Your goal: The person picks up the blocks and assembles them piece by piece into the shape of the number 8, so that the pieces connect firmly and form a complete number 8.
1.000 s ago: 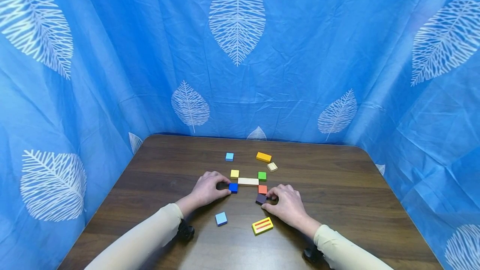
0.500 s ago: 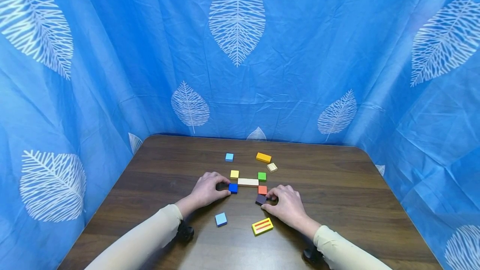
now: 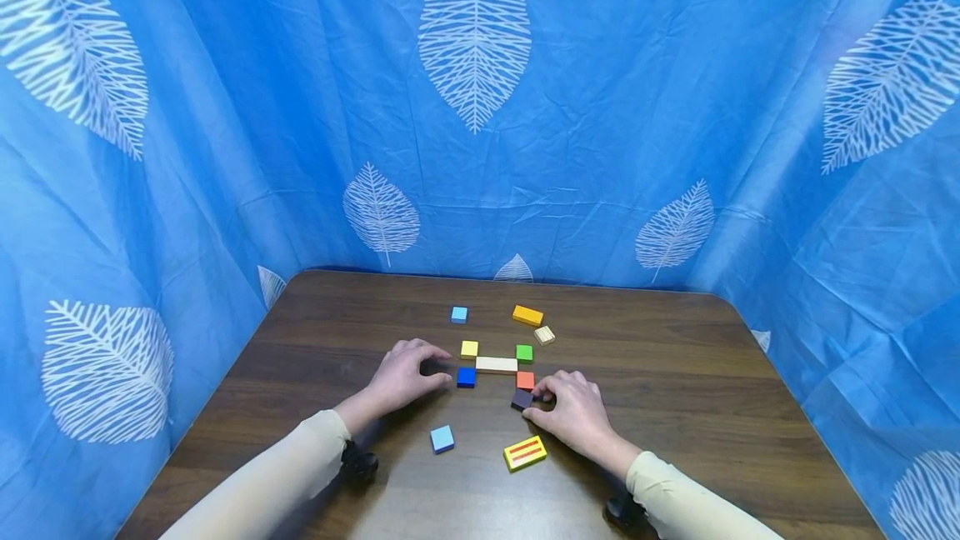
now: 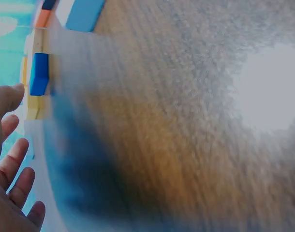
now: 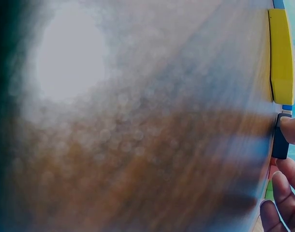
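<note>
Dark-purple block (image 3: 521,399) is pinched by right hand (image 3: 575,412), seemingly mid-placing, squaring needed at red block (image 3: 525,380)'s six o'clock; left hand (image 3: 399,377) spread, empty

Both arms (image 3: 262,477) point toward the table's (image 3: 337,315) far edge. The left hand (image 3: 397,375) is spread. The right hand (image 3: 574,412) pinches with thumb and finger.

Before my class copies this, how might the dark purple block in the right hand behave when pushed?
The dark purple block should stay stiff: its edges look straight and its faces flat. With that low, flat shape, it would likely slide rather than roll or tip. It is probably light, being small beside the right hand.
</note>
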